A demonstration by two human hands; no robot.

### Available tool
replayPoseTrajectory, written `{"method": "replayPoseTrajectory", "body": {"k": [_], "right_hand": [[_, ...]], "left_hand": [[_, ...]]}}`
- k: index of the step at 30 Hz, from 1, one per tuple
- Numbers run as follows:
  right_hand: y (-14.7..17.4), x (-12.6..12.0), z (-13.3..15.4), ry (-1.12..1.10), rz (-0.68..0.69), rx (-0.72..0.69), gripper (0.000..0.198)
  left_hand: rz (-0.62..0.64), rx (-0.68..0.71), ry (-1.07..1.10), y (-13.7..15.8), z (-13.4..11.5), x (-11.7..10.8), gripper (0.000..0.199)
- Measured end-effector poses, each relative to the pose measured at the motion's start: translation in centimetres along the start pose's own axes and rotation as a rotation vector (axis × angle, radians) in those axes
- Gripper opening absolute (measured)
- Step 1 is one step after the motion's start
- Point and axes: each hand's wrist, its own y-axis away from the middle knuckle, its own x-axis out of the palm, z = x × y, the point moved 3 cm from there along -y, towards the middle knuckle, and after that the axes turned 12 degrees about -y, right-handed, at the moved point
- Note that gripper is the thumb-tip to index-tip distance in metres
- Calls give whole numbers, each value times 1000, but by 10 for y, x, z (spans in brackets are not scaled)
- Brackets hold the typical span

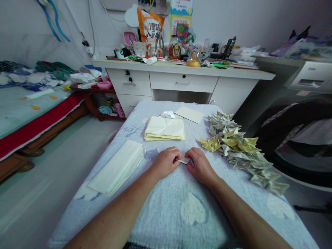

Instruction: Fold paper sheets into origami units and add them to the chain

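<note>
A small piece of folded paper (184,159) is stretched between my two hands, low over the cloth-covered table. My left hand (167,160) pinches its left end with curled fingers. At the other end, my right hand (199,163) grips it, thumb and fingers closed. Much of the paper is hidden by the fingers. Just beyond lies a stack of creased cream sheets (164,127). Left of my left hand is a long pile of folded pale paper (118,167). Folded gold and silvery paper pieces (238,152) lie in a long heap to the right.
A flat card (189,114) and a crumpled white tissue (167,114) lie at the table's far end. Behind stands a white desk (181,82) crowded with a jar, a snack bag and other items. A bed (38,114) is at left, a washing machine (306,138) at right.
</note>
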Motion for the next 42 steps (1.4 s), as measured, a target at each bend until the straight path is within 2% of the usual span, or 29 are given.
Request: {"method": "replayPoseTrajectory", "body": {"k": [6, 11, 16, 24, 31, 42], "right_hand": [[1, -3, -5, -22, 45, -7, 21], [1, -3, -8, -22, 62, -6, 17], [1, -6, -9, -25, 45, 12, 11], [-1, -9, -11, -78, 37, 76, 9], [-4, -9, -9, -15, 30, 189, 11], [-6, -8, -12, -2, 28, 248, 13]], "left_hand": [[38, 55, -146, 1, -1, 0, 12], [60, 64, -196, 2, -1, -1, 1], [97, 54, -233, 1, 0, 0, 10], [57, -40, -190, 0, 2, 2, 17], [68, -165, -328, 0, 1, 4, 17], [90, -215, -352, 1, 3, 8, 13]]}}
